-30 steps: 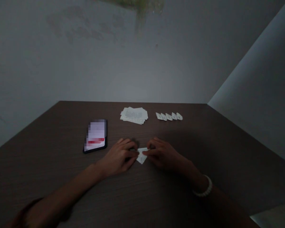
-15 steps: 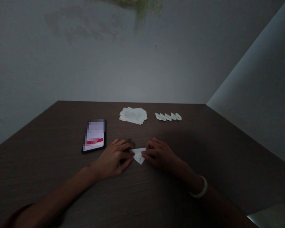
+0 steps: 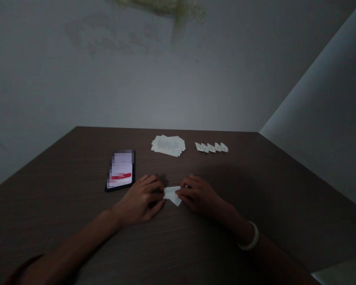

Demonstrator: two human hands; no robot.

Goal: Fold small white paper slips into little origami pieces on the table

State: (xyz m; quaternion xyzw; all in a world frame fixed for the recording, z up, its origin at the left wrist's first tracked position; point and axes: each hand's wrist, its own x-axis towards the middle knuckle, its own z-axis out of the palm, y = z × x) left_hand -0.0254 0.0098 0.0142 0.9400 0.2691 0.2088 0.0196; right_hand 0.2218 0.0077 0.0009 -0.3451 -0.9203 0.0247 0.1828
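A small folded piece of printed paper [image 3: 173, 194] lies on the table between my hands, its lower end coming to a point. My left hand [image 3: 146, 200] pinches its left edge between thumb and fingers. From the other side, my right hand [image 3: 197, 195] grips the paper's right edge, covering that corner. A pale bracelet [image 3: 249, 236] circles my right wrist.
Beyond my hands lies a loose stack of printed paper sheets [image 3: 168, 145]. To its right sits a row of several small folded papers [image 3: 211, 147]. A phone [image 3: 120, 170] with a lit screen rests left on the brown table [image 3: 163, 249]. A wall [image 3: 166, 91] stands behind.
My left fingers have slid slightly outward along the paper, so more of its left side shows. The whole view has shifted a little; both hands stay on the paper.
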